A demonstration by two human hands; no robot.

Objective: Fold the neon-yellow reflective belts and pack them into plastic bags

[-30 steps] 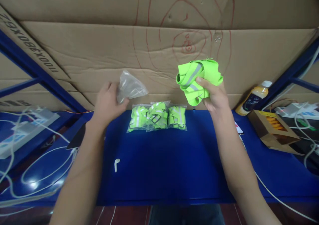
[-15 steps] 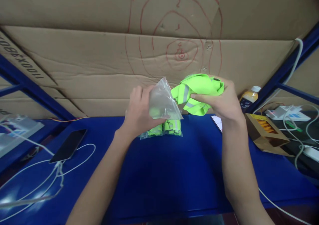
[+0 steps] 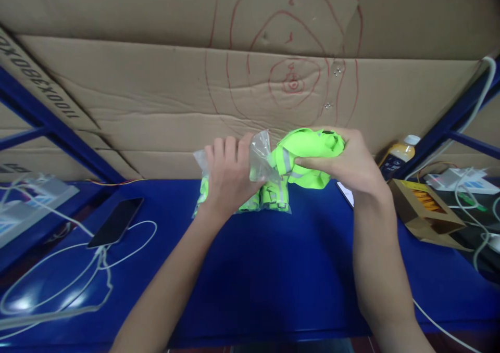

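Note:
My right hand [image 3: 351, 158] is closed on a bundled neon-yellow reflective strap [image 3: 308, 152] with silvery stripes. The bundle's left end is at the mouth of a clear plastic bag [image 3: 260, 152]; how far inside it reaches I cannot tell. Gripping that bag is my left hand [image 3: 230, 173], fingers wrapped round it, so much of the bag is hidden. On the table behind and below the hands lie several bagged neon-yellow bundles [image 3: 275, 196], partly covered by my left hand.
The blue table [image 3: 273, 280] backs onto cardboard [image 3: 156, 82] with red rings. At left lie a dark phone [image 3: 116, 223] and white cables [image 3: 101, 262]. At right stand a bottle [image 3: 400, 155], an open brown box [image 3: 425, 212] and another phone [image 3: 346, 192], partly hidden by my arm.
The strap bundle and the bag's mouth have come together, the bundle's left end now against the opening. The bag looks more bunched in my left hand. The view has shifted slightly left.

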